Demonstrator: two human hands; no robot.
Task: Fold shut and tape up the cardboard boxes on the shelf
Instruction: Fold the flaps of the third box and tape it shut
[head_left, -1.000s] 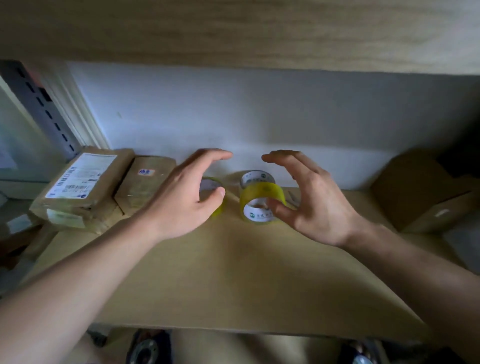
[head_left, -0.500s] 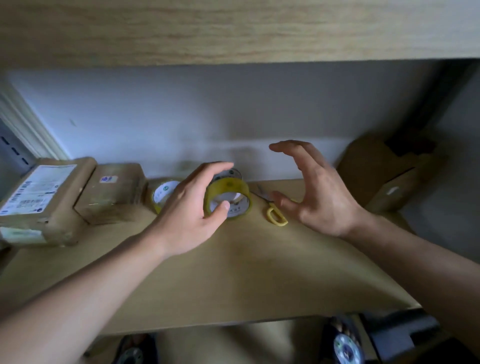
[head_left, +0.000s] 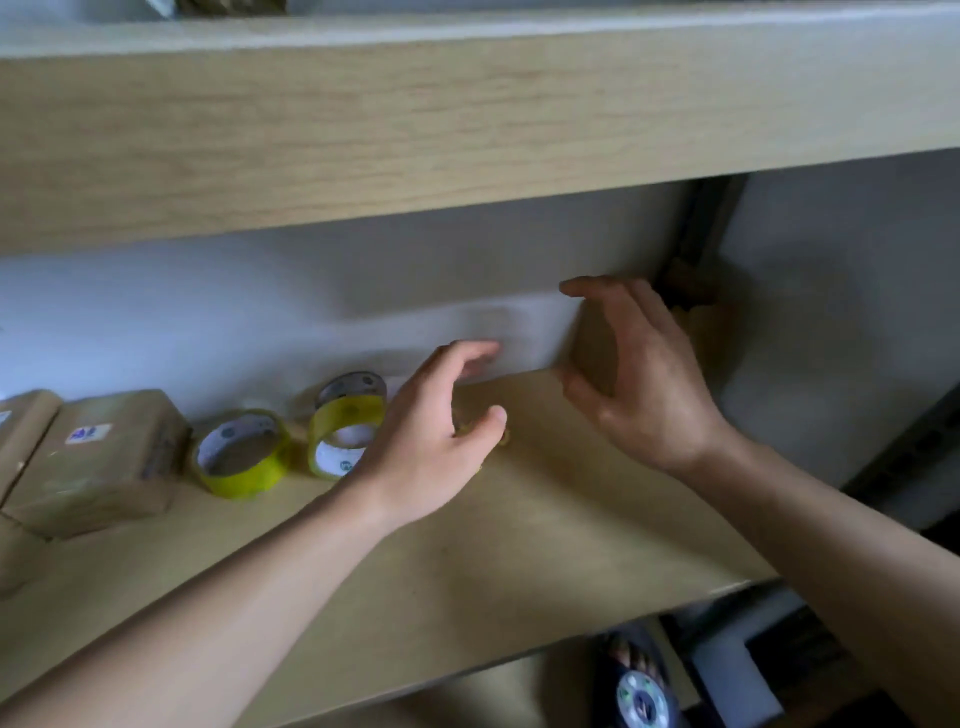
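Note:
My right hand (head_left: 636, 374) is spread open against the left face of a brown cardboard box (head_left: 589, 348) at the shelf's back right; most of the box is hidden behind the hand and in shadow. My left hand (head_left: 434, 441) hovers open over the wooden shelf (head_left: 467, 561), holding nothing. It covers the yellow-handled scissors, of which only a sliver shows by the thumb. Two yellow tape rolls stand left of it: one lying flat (head_left: 241, 452), one upright (head_left: 348, 431) with a third roll behind. Two taped boxes (head_left: 98, 457) sit at far left.
An upper wooden shelf board (head_left: 467, 124) overhangs the work space. A dark metal upright (head_left: 696, 234) runs down at the back right. The white wall (head_left: 260, 312) closes the back. Below the shelf's front edge, a foot in a slipper (head_left: 636, 680) shows on the floor.
The view has swung right and both hands moved right, away from the tape rolls. My right hand now reaches the brown box; my left hand now covers the scissors.

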